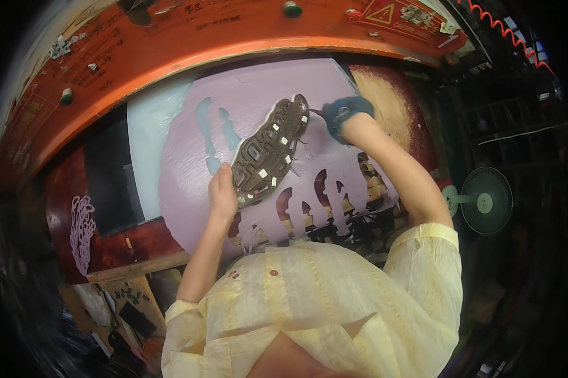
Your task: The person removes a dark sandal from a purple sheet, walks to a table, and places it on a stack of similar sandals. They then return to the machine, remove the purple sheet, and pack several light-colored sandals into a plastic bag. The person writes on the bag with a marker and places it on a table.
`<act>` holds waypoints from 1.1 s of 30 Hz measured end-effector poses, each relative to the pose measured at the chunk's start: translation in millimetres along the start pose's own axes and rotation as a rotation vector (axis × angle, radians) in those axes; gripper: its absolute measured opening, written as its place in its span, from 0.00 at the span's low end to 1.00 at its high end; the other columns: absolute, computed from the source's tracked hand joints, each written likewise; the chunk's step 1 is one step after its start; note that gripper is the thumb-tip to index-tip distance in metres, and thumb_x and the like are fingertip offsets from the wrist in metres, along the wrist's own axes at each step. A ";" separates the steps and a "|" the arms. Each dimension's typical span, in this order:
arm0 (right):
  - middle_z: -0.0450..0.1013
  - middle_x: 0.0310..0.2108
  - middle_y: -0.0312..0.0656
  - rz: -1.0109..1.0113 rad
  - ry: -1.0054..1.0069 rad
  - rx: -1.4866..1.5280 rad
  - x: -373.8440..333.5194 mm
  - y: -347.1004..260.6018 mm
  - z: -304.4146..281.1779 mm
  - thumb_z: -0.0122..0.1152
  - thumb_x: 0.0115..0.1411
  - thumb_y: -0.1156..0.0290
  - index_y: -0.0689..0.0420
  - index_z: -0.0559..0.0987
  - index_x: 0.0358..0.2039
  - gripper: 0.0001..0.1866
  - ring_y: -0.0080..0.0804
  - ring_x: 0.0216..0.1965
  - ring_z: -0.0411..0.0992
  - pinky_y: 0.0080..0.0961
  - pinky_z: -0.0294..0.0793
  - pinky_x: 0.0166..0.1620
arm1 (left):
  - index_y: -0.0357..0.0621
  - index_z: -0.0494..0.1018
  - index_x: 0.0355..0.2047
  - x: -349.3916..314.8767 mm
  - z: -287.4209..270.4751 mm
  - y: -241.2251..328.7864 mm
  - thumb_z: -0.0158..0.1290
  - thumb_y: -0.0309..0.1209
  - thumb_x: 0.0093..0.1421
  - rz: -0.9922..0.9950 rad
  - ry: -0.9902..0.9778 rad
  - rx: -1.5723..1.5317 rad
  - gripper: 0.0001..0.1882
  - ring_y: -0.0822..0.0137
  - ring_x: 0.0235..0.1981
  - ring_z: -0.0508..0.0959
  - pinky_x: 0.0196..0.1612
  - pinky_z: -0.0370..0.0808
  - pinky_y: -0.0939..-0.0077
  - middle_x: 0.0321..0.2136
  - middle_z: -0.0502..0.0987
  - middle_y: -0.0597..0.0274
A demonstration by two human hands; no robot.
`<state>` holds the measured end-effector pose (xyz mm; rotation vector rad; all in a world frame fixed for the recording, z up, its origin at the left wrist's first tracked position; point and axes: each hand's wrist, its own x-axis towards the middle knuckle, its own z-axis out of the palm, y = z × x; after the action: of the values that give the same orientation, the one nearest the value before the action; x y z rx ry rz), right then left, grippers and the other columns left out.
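Yellow shirt [315,309] nearest. Left hand [223,192] fingers clamped on sole-shaped die [270,151]; gloved right hand [346,114] grips its far end. Lilac sheet [189,170] mostly cut, left part uncut.

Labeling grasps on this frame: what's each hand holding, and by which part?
Left hand grips the near end of the dark shoe-sole die lying on the lilac sheet. Gloved right hand is at the die's far end; its exact grip cannot be told.

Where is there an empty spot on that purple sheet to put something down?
The lilac sheet is bare left of the dark sole-shaped cutting die, beyond the left hand. Near the gloved right hand and along the cut-out lower edge it is crowded.
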<state>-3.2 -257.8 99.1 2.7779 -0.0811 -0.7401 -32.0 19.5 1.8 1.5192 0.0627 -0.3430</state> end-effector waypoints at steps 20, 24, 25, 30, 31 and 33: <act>0.75 0.38 0.50 -0.040 0.207 0.418 -84.4 3.4 38.0 0.49 0.57 0.56 0.42 0.69 0.53 0.22 0.52 0.39 0.73 0.42 0.71 0.43 | 0.32 0.67 0.44 13.7 -24.5 -14.9 0.34 0.40 0.67 -0.329 -0.022 -0.368 0.22 0.60 0.31 0.79 0.26 0.81 0.69 0.36 0.76 0.50; 0.75 0.34 0.49 -0.154 0.278 0.432 -83.8 -18.6 43.7 0.47 0.58 0.58 0.42 0.71 0.51 0.20 0.52 0.35 0.73 0.43 0.72 0.39 | 0.32 0.68 0.43 2.9 -25.8 4.7 0.35 0.41 0.67 -0.293 -0.095 -0.327 0.22 0.61 0.30 0.79 0.26 0.80 0.70 0.35 0.76 0.51; 0.75 0.33 0.49 -0.146 0.260 0.408 -82.9 -21.7 43.1 0.47 0.58 0.58 0.42 0.71 0.51 0.20 0.52 0.34 0.73 0.43 0.72 0.38 | 0.32 0.68 0.42 1.4 -25.6 7.8 0.35 0.42 0.66 -0.314 -0.100 -0.313 0.23 0.61 0.28 0.79 0.26 0.80 0.69 0.35 0.75 0.51; 0.76 0.29 0.47 -0.170 0.178 0.237 -78.6 -32.4 29.8 0.44 0.58 0.61 0.42 0.71 0.50 0.19 0.50 0.30 0.74 0.42 0.72 0.35 | 0.32 0.68 0.42 0.9 -25.8 9.6 0.36 0.44 0.66 -0.312 -0.118 -0.356 0.23 0.60 0.27 0.79 0.25 0.79 0.69 0.34 0.75 0.52; 0.76 0.29 0.47 -0.183 0.192 0.198 -78.8 -34.1 26.2 0.43 0.58 0.62 0.42 0.71 0.50 0.19 0.50 0.30 0.74 0.42 0.72 0.35 | 0.32 0.67 0.42 0.2 -26.0 8.0 0.36 0.44 0.66 -0.313 -0.118 -0.352 0.23 0.61 0.27 0.79 0.25 0.79 0.69 0.34 0.75 0.52; 0.76 0.28 0.47 -0.211 0.211 0.096 -78.6 -37.4 18.2 0.43 0.58 0.63 0.42 0.72 0.48 0.18 0.49 0.29 0.74 0.42 0.72 0.33 | 0.33 0.68 0.42 0.0 -27.0 5.5 0.37 0.44 0.66 -0.333 -0.089 -0.326 0.23 0.61 0.28 0.79 0.25 0.79 0.69 0.33 0.75 0.53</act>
<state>-81.0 -216.6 111.7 2.9700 0.2254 -0.4957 -26.0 46.1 5.5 1.1671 0.2899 -0.6348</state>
